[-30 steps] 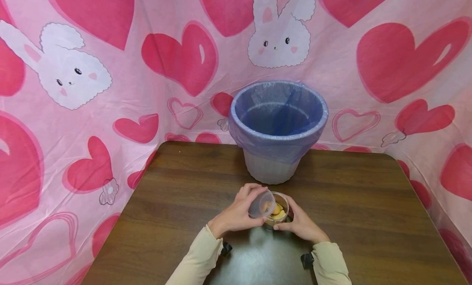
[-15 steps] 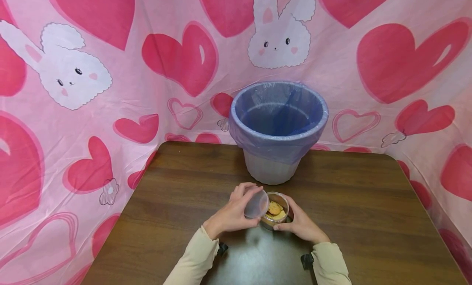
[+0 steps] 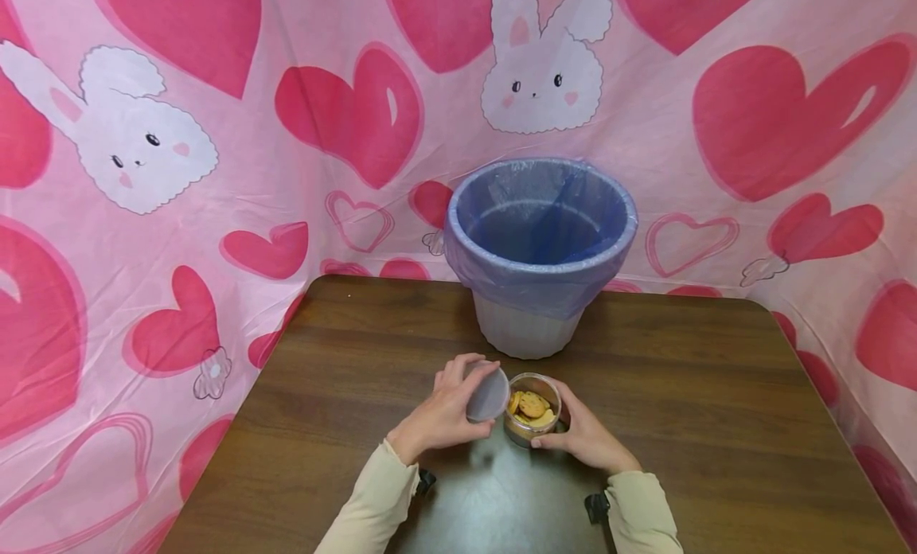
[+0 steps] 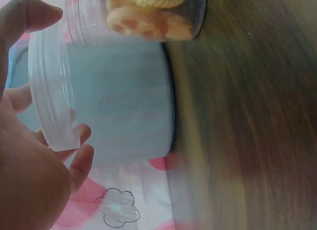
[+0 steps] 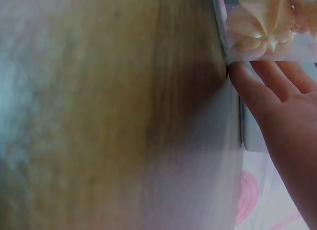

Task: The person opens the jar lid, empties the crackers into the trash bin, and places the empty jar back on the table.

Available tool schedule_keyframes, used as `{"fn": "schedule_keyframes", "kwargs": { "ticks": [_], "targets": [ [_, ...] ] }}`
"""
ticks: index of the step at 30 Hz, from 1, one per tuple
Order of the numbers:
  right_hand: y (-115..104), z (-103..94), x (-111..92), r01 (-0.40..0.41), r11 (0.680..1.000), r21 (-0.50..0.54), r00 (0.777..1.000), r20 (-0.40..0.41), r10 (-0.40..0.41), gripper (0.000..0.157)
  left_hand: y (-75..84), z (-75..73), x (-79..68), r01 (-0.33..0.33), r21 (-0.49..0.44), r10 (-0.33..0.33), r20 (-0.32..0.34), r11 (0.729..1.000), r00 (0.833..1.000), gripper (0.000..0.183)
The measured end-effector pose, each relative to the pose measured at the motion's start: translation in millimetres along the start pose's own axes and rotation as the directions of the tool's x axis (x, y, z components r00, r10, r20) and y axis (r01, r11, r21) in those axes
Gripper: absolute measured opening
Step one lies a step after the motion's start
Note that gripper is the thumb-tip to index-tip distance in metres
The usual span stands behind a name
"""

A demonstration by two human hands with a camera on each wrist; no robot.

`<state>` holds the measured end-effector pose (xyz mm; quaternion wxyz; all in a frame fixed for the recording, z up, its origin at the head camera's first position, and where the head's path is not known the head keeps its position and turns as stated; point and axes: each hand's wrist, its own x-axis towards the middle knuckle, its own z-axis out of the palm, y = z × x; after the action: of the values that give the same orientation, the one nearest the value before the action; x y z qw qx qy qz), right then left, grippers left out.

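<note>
My left hand (image 3: 450, 407) holds a round translucent lid (image 3: 489, 392), tilted, by its rim between thumb and fingers. In the left wrist view the lid (image 4: 52, 91) stands on edge, apart from the jar. Just right of it a clear jar (image 3: 532, 436) of cookies (image 3: 533, 407) stands uncovered on the table. My right hand (image 3: 587, 435) grips the jar's right side, thumb at the front, other fingers partly hidden behind it. The right wrist view shows pale swirled cookies (image 5: 265, 22) through the jar's wall, with the right hand (image 5: 282, 101) against it.
A white bin (image 3: 526, 323) with a blue plastic liner (image 3: 540, 287) stands on the table behind the jar. The brown wooden table (image 3: 358, 363) extends to both sides. A pink cloth (image 3: 258, 164) with hearts and rabbits hangs behind and at the sides.
The left hand has moved left with the lid, away from the jar's mouth, so more of the cookies show. The right hand and the jar have stayed in place.
</note>
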<state>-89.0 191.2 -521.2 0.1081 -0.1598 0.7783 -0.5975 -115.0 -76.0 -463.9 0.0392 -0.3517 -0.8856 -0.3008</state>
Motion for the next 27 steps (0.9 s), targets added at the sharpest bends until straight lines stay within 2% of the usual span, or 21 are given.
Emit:
{"fn": "schedule_keyframes", "kwargs": {
  "ticks": [17,27],
  "targets": [
    [1.9,-0.2,-0.6,0.006,1.000,-0.010,1.000,-0.003,-0.006,0.094,-14.1,-4.0,-11.0,0.082,0.053,-0.083,0.022,0.995,0.996,0.083],
    [-0.3,-0.5,-0.7,0.000,1.000,-0.009,1.000,-0.001,0.000,0.094,-21.6,-3.2,-16.6,0.143,0.042,-0.145,0.058,0.989,0.988,0.086]
  ]
}}
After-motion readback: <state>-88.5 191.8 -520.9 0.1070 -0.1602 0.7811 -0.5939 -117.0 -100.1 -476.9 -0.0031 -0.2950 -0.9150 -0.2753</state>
